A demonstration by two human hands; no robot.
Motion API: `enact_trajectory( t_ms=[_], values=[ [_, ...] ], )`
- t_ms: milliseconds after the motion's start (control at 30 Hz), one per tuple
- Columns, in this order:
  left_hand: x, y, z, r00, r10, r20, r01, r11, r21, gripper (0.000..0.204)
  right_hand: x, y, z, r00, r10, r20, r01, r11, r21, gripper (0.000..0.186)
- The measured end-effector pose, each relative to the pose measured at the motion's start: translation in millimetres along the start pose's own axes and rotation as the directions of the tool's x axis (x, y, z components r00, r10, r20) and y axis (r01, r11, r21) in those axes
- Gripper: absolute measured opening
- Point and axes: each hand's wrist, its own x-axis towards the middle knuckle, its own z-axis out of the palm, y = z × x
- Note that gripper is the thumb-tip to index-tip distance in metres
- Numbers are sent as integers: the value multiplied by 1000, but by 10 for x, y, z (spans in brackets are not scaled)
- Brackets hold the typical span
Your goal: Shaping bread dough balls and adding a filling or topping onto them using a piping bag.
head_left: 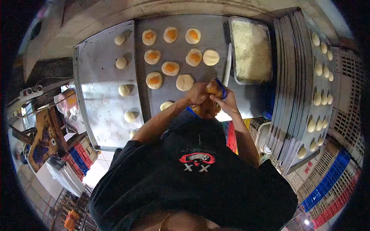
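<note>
A plastic bag of orange-brown filling [203, 111] with blue edges is between my two hands, close to my body at the near side of the metal tray [173, 21]. My left hand [196, 94] is closed on the bag's left side. On its right side my right hand [228, 102] grips it near the gathered top. Just beyond lie flattened dough rounds. Several, such as one dough round [170, 68], carry a dab of orange filling. A bare dough round [185, 82] lies by my left hand, and another bare dough round [211, 57] lies farther off.
To the left, a metal tray [104, 77] holds several dough balls [123, 90] along its right side. A rectangular tub [252, 50] of pale crumbly stuff stands at the far right. Beside it is a stack of trays [289, 84], the outermost bearing dough balls [317, 99].
</note>
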Motion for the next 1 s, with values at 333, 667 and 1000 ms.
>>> enact_trajectory(
  t_ms=[333,667,1000],
  values=[
    [612,-1878,529,871,428,-242,-137,683,717,34,843,99,-113,956,294,-2,-276,899,340,32],
    [891,-1175,667,857,30,-515,-77,995,-70,35,1120,378,-302,895,432,-115,-428,902,58,51],
    [887,-427,241,912,-274,-306,296,955,26,46,1105,187,-271,838,503,-212,-512,859,13,53]
  ],
)
